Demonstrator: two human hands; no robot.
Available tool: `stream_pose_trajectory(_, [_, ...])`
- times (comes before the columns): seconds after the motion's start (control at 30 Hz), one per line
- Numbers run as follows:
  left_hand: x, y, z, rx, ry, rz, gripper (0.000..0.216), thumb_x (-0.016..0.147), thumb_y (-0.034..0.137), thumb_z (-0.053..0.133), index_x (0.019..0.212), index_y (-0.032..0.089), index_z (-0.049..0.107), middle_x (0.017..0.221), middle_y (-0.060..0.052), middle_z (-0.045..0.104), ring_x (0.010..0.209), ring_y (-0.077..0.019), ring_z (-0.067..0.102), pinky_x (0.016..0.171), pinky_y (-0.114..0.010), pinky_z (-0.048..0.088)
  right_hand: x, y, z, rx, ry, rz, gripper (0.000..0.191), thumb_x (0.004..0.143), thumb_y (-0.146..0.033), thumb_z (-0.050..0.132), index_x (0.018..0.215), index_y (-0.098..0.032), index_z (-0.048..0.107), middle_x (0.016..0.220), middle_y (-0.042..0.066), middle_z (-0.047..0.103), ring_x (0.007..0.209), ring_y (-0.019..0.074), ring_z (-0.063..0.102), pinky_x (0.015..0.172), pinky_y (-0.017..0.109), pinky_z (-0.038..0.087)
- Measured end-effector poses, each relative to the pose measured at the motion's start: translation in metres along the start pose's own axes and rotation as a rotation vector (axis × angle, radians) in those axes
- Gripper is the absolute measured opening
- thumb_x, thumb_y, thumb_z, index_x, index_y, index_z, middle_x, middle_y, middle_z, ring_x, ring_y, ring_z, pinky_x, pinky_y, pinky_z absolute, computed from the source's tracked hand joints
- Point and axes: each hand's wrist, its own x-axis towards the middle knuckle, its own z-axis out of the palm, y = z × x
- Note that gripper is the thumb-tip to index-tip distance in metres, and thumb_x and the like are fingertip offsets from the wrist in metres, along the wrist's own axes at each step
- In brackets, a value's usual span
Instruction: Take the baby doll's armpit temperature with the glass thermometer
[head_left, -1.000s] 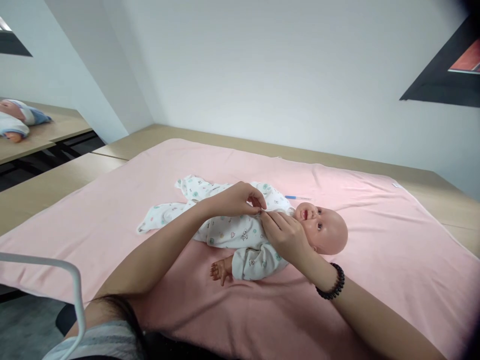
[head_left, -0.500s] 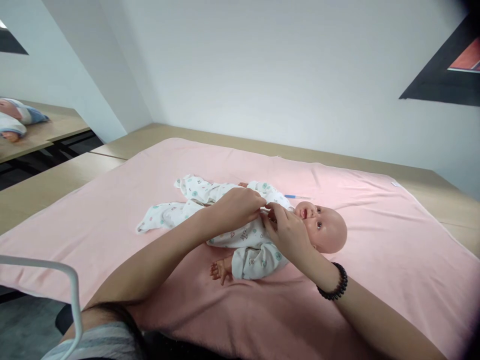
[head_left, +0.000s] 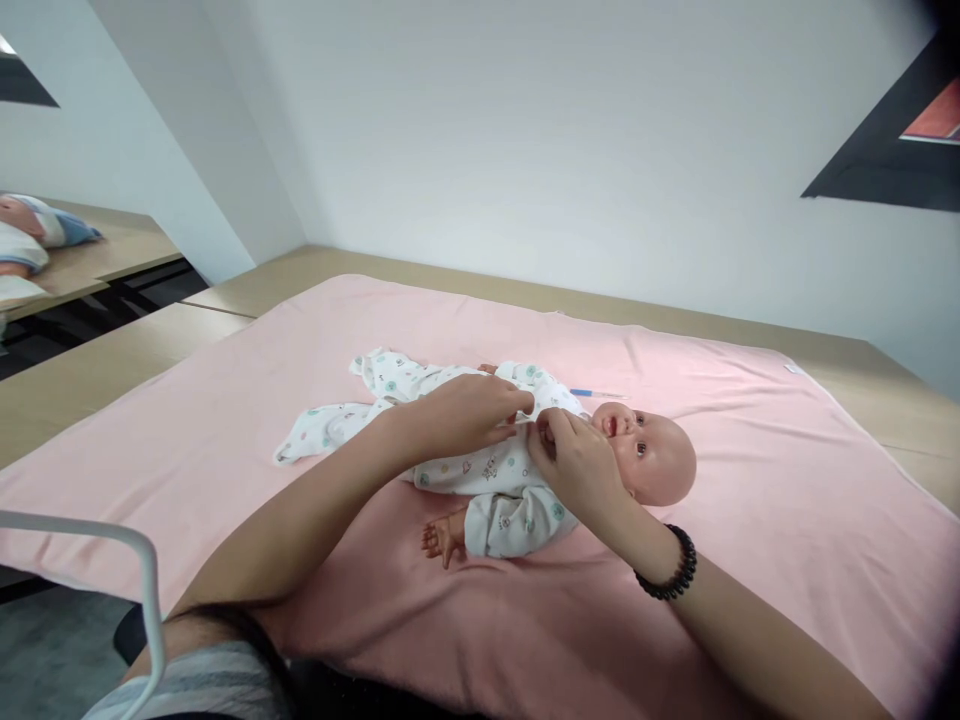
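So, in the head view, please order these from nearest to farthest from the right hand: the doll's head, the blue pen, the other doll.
1. Doll's head: just right of the right hand, almost touching.
2. Blue pen: on the pink blanket, behind the doll.
3. Other doll: far left, on another table.

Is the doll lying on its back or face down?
On its back: the doll lies on the blanket, face turned up.

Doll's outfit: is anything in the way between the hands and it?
No. Both the left hand and right hand are already pinching the outfit at the doll's chest, near the neck, with nothing between.
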Motion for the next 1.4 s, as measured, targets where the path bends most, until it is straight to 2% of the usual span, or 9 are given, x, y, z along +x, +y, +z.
stream_pose_trajectory(0.2, [-0.011,-0.034,-0.012,-0.121,-0.158,-0.091,0.014,0.090,0.015,0.053,0.089,0.020,0.065,0.095,-0.002,0.069,0.084,-0.0173,0.061,0.068,-0.027,0.037,-0.002,0.000,0.002,0.047,0.101,-0.075,0.007,0.098,-0.016,0.050,0.097,-0.019,0.056,0.079,0.003,0.064,0.070,0.0175,0.056,0.063,0.029,0.042])
stream_pose_trajectory(0.3, [-0.009,-0.044,-0.014,-0.199,-0.217,-0.057,0.010,0.090,0.017,0.054,0.089,0.019,0.064,0.092,-0.002,0.069,0.090,-0.0179,0.060,0.069,-0.026,0.040,-0.001,-0.001,0.004,0.014,0.115,-0.219,0.013,0.096,-0.009,0.052,0.106,-0.016,0.058,0.089,0.006,0.067,0.079,0.0196,0.059,0.072,0.032,0.047])
stream_pose_trajectory(0.43, [-0.007,-0.051,-0.013,-0.264,-0.261,-0.027,0.011,0.092,0.024,0.053,0.093,0.017,0.062,0.092,-0.003,0.069,0.087,-0.0175,0.061,0.073,-0.027,0.043,0.009,-0.013,0.008,-0.070,0.046,-0.384,0.025,0.093,-0.003,0.052,0.113,-0.011,0.062,0.101,0.011,0.068,0.090,0.0227,0.060,0.079,0.035,0.051])
stream_pose_trajectory(0.57, [-0.009,-0.059,-0.012,-0.338,-0.274,-0.013,0.012,0.091,0.027,0.054,0.090,0.017,0.061,0.088,-0.003,0.068,0.081,-0.0161,0.062,0.071,-0.026,0.045,0.022,-0.028,0.016,-0.153,0.014,-0.473,0.026,0.091,0.000,0.050,0.109,-0.008,0.066,0.096,0.012,0.067,0.085,0.0229,0.060,0.074,0.035,0.052])
stream_pose_trajectory(0.77, [-0.011,-0.064,-0.012,-0.370,-0.274,-0.015,0.013,0.092,0.027,0.054,0.089,0.017,0.063,0.086,-0.002,0.069,0.078,-0.0150,0.062,0.068,-0.026,0.046,0.024,-0.030,0.029,-0.152,0.089,-0.526,0.020,0.093,-0.002,0.051,0.105,-0.005,0.066,0.089,0.011,0.068,0.084,0.0215,0.061,0.075,0.033,0.052])
stream_pose_trajectory(0.97, [-0.012,-0.053,-0.016,-0.321,-0.199,0.033,0.007,0.086,0.015,0.056,0.084,0.018,0.062,0.084,-0.001,0.068,0.080,-0.0144,0.063,0.069,-0.025,0.045,0.021,-0.029,0.037,-0.065,0.008,-0.392,0.017,0.095,-0.006,0.049,0.090,-0.014,0.062,0.081,0.008,0.066,0.079,0.0209,0.060,0.072,0.033,0.049])
stream_pose_trajectory(1.17, [-0.013,-0.045,-0.019,-0.292,-0.179,0.027,0.010,0.083,0.011,0.057,0.083,0.019,0.064,0.083,0.001,0.067,0.079,-0.0143,0.062,0.068,-0.025,0.044,0.025,-0.034,0.035,0.102,-0.043,-0.121,0.010,0.095,-0.015,0.050,0.089,-0.018,0.057,0.081,0.006,0.064,0.074,0.0202,0.061,0.065,0.032,0.047])
stream_pose_trajectory(1.23, [-0.014,-0.044,-0.021,-0.288,-0.192,0.012,0.011,0.083,0.012,0.057,0.086,0.019,0.064,0.085,0.000,0.068,0.080,-0.0145,0.062,0.068,-0.025,0.044,0.029,-0.032,0.028,0.162,-0.090,-0.060,0.005,0.093,-0.015,0.054,0.096,-0.016,0.057,0.086,0.007,0.065,0.078,0.0210,0.062,0.066,0.032,0.048])
stream_pose_trajectory(1.4, [-0.018,-0.043,-0.027,-0.265,-0.263,-0.056,0.009,0.085,0.018,0.056,0.091,0.020,0.063,0.091,0.000,0.068,0.083,-0.0156,0.062,0.068,-0.026,0.043,0.042,-0.013,-0.011,0.090,-0.284,-0.021,0.016,0.090,-0.021,0.063,0.104,-0.015,0.063,0.104,0.011,0.066,0.100,0.0275,0.059,0.081,0.036,0.048])
